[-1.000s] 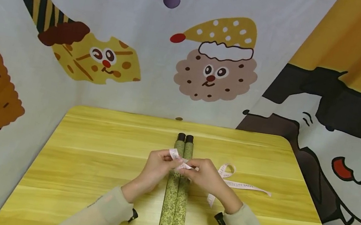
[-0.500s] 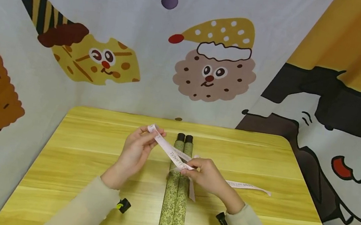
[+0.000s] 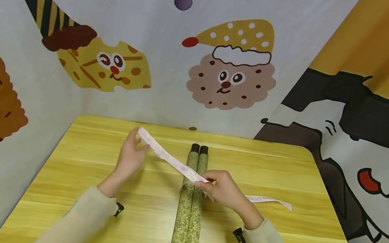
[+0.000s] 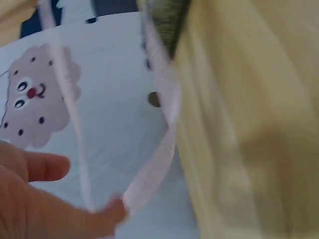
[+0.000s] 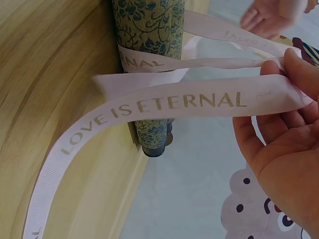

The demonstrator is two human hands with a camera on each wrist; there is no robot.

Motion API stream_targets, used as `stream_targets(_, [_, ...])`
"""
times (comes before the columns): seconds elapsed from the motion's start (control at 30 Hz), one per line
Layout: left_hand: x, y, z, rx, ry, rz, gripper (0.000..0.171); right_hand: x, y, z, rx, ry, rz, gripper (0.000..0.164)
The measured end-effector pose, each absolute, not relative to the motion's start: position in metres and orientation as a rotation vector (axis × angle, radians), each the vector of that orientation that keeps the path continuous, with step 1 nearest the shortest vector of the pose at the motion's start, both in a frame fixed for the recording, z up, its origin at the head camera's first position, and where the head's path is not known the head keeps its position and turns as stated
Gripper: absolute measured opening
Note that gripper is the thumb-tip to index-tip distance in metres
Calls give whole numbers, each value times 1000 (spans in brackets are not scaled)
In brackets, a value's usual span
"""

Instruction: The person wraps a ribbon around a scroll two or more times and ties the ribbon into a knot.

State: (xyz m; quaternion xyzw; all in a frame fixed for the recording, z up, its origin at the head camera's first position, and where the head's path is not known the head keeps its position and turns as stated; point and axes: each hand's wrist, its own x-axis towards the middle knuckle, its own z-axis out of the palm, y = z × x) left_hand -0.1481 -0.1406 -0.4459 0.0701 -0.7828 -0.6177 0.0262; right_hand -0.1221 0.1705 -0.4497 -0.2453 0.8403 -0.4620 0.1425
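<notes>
Two scrolls [image 3: 182, 219] in green patterned cloth with dark end knobs lie side by side on the table. A pale pink ribbon [image 5: 192, 102], printed "LOVE IS ETERNAL", passes around them. My right hand [image 3: 224, 190] pinches the ribbon just above the scrolls. Left of them, my left hand [image 3: 129, 158] is raised with a long loop of ribbon [image 4: 152, 174] stretched over a finger. Its thumb stands apart from that finger. One ribbon tail lies on the table to the right, partly hidden behind the right hand.
The yellow wood-grain table [image 3: 91, 215] ends at a white cloth backdrop [image 3: 159, 108] with cartoon prints. A dark strap piece [image 3: 239, 235] shows at the right sleeve, and another strap piece [image 3: 119, 209] at the left.
My left hand has moved away to the left from the scrolls, drawing the ribbon out into a long loop. The right hand stays over the scrolls, still pinching. A small ribbon loop on the table's right has gone.
</notes>
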Motion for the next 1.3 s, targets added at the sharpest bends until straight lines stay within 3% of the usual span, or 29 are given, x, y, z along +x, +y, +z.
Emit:
stream_targets(0.07, [-145,-138,-453,174,-2561,-1702,76,-122,170,-450,-692,2403,-1350,12])
stream_targets(0.13, [-141,-134,-458,116,-2575,-1597,69,-122,170,-450,-691,2392,-1362,12])
stream_targets(0.33, [-110,-98,-469,-241,-2395,-1542,18,-122,171,-451,-704,2383,-1387,12])
stream_targets(0.57, [-74,-54,-484,-750,-2288,-1340,17,-123,171,-451,-706,2373,-1404,10])
stream_targets(0.8, [-71,-40,-488,-687,-2293,-1354,35,-123,172,-452,-748,2364,-1405,15])
stream_targets(1.07, [-79,-31,-479,-480,-2316,-1748,20,-121,173,-451,-797,2399,-1395,10])
stream_targets(1.3, [-83,-29,-472,-463,-2328,-1825,27,-119,173,-452,-807,2473,-1397,7])
